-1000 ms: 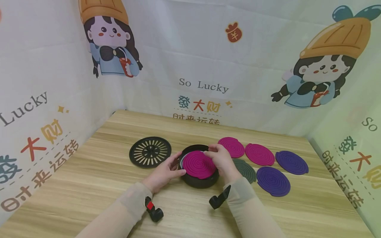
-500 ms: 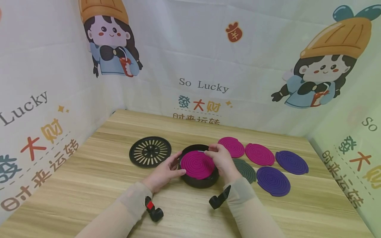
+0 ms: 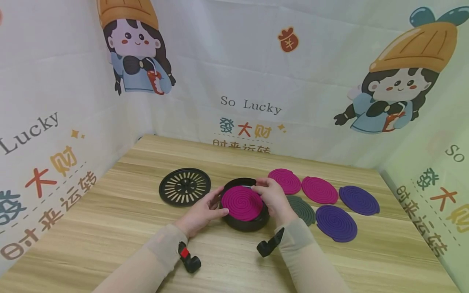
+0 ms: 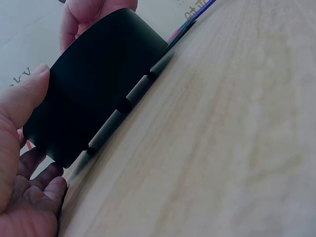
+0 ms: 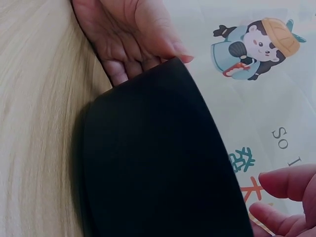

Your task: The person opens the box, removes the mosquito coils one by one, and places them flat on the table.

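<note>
A round black mosquito coil holder point(image 3: 247, 226) stands on the table, with a pink mosquito coil point(image 3: 242, 203) lying in its top. A pale strip shows beyond the coil's far edge. My left hand point(image 3: 199, 213) grips the holder's left side, thumb toward the near rim and fingers around the wall; the left wrist view shows the thumb point(image 4: 37, 89) against the dark wall. On the opposite side, my right hand point(image 3: 272, 197) holds the far right rim, its thumb reaching over the coil's edge. From the right wrist, the coil is hidden behind the holder's wall point(image 5: 153, 158).
A black slotted lid point(image 3: 185, 187) lies left of the holder. To the right are two pink coils point(image 3: 319, 190), two purple coils point(image 3: 336, 223) and a dark green coil point(image 3: 301, 209) partly behind my right hand. A printed white cloth point(image 3: 249, 73) hangs around the table.
The pink coil has shifted slightly left within the holder, away from my right thumb, and the pale edge on its left is now covered. Both hands keep nearly the same place.
</note>
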A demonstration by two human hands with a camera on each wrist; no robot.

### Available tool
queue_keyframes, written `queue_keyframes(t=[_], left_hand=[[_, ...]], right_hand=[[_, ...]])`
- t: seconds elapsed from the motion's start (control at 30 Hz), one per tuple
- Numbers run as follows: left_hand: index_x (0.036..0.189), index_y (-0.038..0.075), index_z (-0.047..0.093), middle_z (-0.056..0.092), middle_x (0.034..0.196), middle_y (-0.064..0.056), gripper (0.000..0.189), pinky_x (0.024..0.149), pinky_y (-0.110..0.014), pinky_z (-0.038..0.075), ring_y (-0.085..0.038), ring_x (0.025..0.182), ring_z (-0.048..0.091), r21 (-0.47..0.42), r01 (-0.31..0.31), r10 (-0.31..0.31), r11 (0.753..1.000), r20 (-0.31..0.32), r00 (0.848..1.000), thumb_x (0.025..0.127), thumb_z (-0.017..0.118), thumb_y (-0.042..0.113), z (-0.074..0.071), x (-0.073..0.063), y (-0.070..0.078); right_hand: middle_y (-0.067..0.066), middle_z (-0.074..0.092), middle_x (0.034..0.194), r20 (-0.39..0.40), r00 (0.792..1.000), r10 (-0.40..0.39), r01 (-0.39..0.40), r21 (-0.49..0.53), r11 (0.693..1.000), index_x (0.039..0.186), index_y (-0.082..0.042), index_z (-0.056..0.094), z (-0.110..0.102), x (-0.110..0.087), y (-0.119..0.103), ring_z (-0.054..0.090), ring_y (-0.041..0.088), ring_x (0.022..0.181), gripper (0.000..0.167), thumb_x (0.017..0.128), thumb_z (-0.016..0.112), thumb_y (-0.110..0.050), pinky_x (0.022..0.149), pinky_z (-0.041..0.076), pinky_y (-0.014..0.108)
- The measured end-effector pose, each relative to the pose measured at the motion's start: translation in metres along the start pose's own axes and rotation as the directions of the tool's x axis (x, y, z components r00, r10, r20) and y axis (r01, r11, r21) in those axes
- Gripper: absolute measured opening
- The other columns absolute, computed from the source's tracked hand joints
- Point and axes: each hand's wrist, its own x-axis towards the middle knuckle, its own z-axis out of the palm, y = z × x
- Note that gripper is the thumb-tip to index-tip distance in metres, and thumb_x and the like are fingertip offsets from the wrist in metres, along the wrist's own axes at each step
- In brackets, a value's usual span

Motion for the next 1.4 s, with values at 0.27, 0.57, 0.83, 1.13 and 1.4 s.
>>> queue_keyframes(t=[0.27,0.57,0.83,1.13,1.4], left_hand=[[0.153,0.008,0.023,0.022,0.157,-0.015,0.082,0.118,-0.039,0.015,-0.026,0.145,0.017,-0.013,0.006,-0.006,1.0,0.008,1.0,0.087,0.071,0.009,-0.0005,-0.0005,0.0003],[0.153,0.007,0.022,0.022,0.157,-0.016,0.083,0.118,-0.04,0.015,-0.027,0.145,0.017,-0.008,0.008,-0.008,1.0,0.016,1.0,0.087,0.071,0.01,-0.0006,-0.0009,0.0011],[0.153,0.008,0.022,0.022,0.157,-0.014,0.083,0.118,-0.039,0.014,-0.026,0.145,0.017,-0.011,0.015,-0.014,1.0,0.017,1.0,0.087,0.071,0.01,-0.0009,-0.0001,0.0003],[0.153,0.007,0.022,0.021,0.157,-0.015,0.083,0.118,-0.039,0.015,-0.026,0.145,0.016,-0.005,0.01,-0.01,1.0,0.013,1.0,0.087,0.072,0.01,-0.0009,-0.0002,0.0009],[0.153,0.008,0.022,0.021,0.157,-0.014,0.083,0.118,-0.038,0.015,-0.026,0.145,0.016,-0.006,0.016,-0.016,1.0,0.015,1.0,0.087,0.072,0.01,-0.0005,0.0004,0.0006]], right_hand=[[0.021,0.05,0.134,-0.011,1.0,-0.019,0.02,0.034,0.999,0.135,0.006,0.047,-0.0007,0.0004,0.0012,0.047,0.034,0.123,0.046,0.092,0.059,-0.006,0.104,0.04,0.045],[0.024,0.05,0.133,-0.034,0.999,-0.036,0.04,0.129,0.991,0.132,0.009,0.049,-0.0009,0.0,-0.0001,0.047,0.035,0.123,0.041,0.092,0.056,0.0,0.108,0.037,0.045],[0.024,0.051,0.13,-0.042,0.998,-0.043,0.048,0.146,0.988,0.13,0.01,0.05,-0.0002,-0.0014,-0.0021,0.049,0.031,0.118,0.041,0.091,0.056,0.002,0.103,0.041,0.041],[0.023,0.052,0.127,-0.071,0.996,-0.046,0.058,0.164,0.985,0.13,0.008,0.051,0.0017,-0.0007,0.0001,0.052,0.029,0.114,0.041,0.089,0.058,0.008,0.091,0.046,0.032],[0.025,0.054,0.128,-0.067,0.997,-0.04,0.05,0.155,0.987,0.127,0.01,0.054,0.003,-0.0007,0.0032,0.053,0.033,0.117,0.04,0.087,0.059,0.008,0.102,0.043,0.04]])
